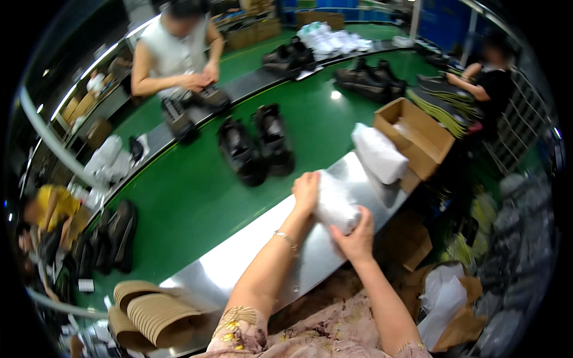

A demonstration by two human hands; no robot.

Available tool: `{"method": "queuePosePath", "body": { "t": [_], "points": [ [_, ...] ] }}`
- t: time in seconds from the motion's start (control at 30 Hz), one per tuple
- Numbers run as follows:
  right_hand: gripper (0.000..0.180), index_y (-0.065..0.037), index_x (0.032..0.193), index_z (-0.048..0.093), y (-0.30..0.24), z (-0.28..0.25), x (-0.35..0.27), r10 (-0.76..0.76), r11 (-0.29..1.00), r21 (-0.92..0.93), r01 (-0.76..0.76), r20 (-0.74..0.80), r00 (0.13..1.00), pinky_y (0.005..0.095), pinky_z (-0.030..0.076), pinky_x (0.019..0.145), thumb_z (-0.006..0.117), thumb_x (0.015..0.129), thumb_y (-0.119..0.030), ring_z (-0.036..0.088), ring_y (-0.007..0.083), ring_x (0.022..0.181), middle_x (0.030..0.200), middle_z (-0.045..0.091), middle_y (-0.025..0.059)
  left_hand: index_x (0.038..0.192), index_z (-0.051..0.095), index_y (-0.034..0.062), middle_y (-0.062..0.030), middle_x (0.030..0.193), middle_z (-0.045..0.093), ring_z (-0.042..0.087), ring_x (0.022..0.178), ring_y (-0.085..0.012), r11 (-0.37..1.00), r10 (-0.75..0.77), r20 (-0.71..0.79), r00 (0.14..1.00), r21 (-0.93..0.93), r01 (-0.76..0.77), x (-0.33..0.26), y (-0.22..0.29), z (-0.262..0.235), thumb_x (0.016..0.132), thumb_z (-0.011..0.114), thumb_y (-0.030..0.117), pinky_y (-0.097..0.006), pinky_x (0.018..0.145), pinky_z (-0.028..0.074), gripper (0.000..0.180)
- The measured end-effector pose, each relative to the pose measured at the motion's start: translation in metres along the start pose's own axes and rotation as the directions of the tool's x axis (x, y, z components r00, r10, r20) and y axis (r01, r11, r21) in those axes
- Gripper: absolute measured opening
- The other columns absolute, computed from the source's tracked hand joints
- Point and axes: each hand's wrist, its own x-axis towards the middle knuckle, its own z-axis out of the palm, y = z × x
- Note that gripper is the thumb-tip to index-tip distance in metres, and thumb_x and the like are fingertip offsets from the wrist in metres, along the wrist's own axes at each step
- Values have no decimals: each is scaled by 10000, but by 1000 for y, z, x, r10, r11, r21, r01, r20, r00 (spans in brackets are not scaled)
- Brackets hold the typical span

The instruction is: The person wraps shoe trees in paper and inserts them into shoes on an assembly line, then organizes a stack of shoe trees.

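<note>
Between my two hands is a bundle of crumpled white paper (334, 200), above the metal ledge. My left hand (306, 191) presses on its left side, fingers closed against it. Low on its right end, my right hand (356, 235) grips it with thumb and fingers. A second white paper bundle (380, 153) lies just beyond, by an open cardboard box (439, 140). Whether anything is wrapped inside either bundle cannot be seen. Ahead of my hands, a pair of dark shoes (273, 143) stands on the green conveyor belt (197, 203).
The metal ledge (250, 238) runs along my side of the belt. Brown insole-shaped cardboard pieces (158, 313) stack at its near left end. Dark insoles with green edges (444, 107) pile beyond the box. Across the belt, a co-worker (176, 56) handles dark shoes. More shoes (370, 80) sit farther along.
</note>
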Motion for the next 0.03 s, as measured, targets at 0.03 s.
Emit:
{"method": "queuePosePath", "body": {
  "t": [0.03],
  "points": [
    [756,-7,1203,340,-1,12,-3,-11,1000,24,10,49,999,435,402,902,776,618,-205,497,357,1011,1085,481,200,972,627,23,-225,979,619,561,931,-403,999,-42,-30,999,20,43,-5,-18,-10,882,461,425,-482,856,419,445]
  ]
}}
